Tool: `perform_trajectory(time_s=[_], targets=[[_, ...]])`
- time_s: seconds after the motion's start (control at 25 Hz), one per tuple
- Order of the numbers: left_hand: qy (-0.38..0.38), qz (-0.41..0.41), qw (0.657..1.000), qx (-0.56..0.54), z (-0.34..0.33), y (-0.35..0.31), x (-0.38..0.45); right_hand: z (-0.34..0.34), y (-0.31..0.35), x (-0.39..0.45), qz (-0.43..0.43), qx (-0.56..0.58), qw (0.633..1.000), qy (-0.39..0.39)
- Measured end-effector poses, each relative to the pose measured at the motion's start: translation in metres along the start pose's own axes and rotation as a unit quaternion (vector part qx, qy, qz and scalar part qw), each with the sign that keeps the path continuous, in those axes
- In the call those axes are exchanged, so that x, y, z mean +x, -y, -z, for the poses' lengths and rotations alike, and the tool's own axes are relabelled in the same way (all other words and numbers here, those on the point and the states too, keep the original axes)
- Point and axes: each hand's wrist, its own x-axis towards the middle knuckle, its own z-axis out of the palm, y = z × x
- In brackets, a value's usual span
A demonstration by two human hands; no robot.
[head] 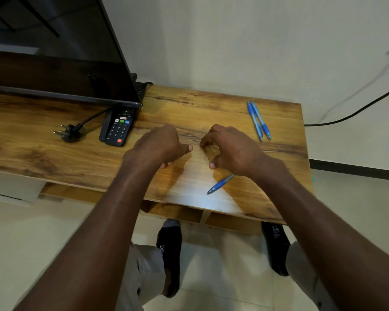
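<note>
My left hand (160, 145) hovers over the middle of the wooden table (54, 153), fingers curled under into a loose fist and thumb pointing right; it holds nothing. My right hand (230, 149) is just to its right, fingers arched like a claw with the fingertips near the tabletop and nothing between them. A blue pen (220, 184) lies on the table just below my right wrist, partly hidden by it. Two more blue pens (258, 120) lie side by side at the far right of the table.
A black remote control (118, 129) lies left of my hands, under the corner of a dark TV screen (65, 63). A black plug (67, 133) with its cable lies further left. The table's front edge runs above my feet in black socks (170, 254). A black cable (357, 111) hangs by the wall.
</note>
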Motion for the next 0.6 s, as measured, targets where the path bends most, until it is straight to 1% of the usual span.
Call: perform_trajectory(time_s=[0.24,0.48,0.6], targets=[[0.000,-0.001,1.000,0.007,-0.0045,-0.0026,0.0061,0.0001,0.0012,0.0001,-0.014,0.003,1.000,0.003],[0.004,-0.009,1.000,0.008,-0.0058,-0.0017,0.0081,-0.0023,0.0005,0.0000,-0.013,0.031,0.999,0.004],[0.006,-0.011,1.000,0.007,-0.0061,-0.0020,0.0089,-0.0029,0.0003,0.0014,-0.013,0.021,1.000,0.008]])
